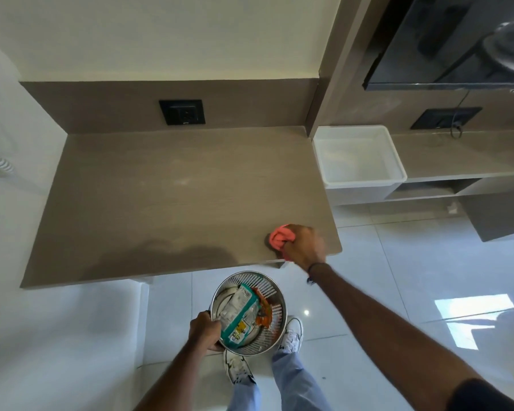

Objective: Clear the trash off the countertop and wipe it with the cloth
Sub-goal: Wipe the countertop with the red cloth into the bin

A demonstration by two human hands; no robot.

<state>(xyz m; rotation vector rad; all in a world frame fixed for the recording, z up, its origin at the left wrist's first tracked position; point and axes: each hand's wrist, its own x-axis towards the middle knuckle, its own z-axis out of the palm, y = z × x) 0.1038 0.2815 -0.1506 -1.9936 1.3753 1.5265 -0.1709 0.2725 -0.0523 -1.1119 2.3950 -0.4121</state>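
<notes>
From the head camera, we take the countertop (172,197) as our landmark. Its surface shows no trash; only faint pale smudges mark its middle. Our right hand (304,243) sits at its near right corner, fingers closed around a bunched pink cloth (279,237) that presses on the surface there. Our left hand (204,332) is below the countertop's near edge, over the floor, gripping the rim of a perforated metal bin (275,315). Inside the bin lie the wrappers (241,315), a crumpled pale and teal packet with an orange one tucked beside it. A white tub (398,161) stands just past the countertop's right end, on the lower shelf.

We judge the clearing part done and the wiping only begun, since the cloth is at one corner and the smudges lie well apart from it, toward the middle.

The cloth looks soft and limp, and light. Wadded as it is, it covers little, so we would hold it from above with a flat palm and let it spread, pressing down as we sweep toward the back wall. On this smooth surface it should slide easily.

The bin looks thin and light, stiff at its rolled rim, which is where we hold it. The wrappers are flimsy and could spill if we tilt it.
</notes>
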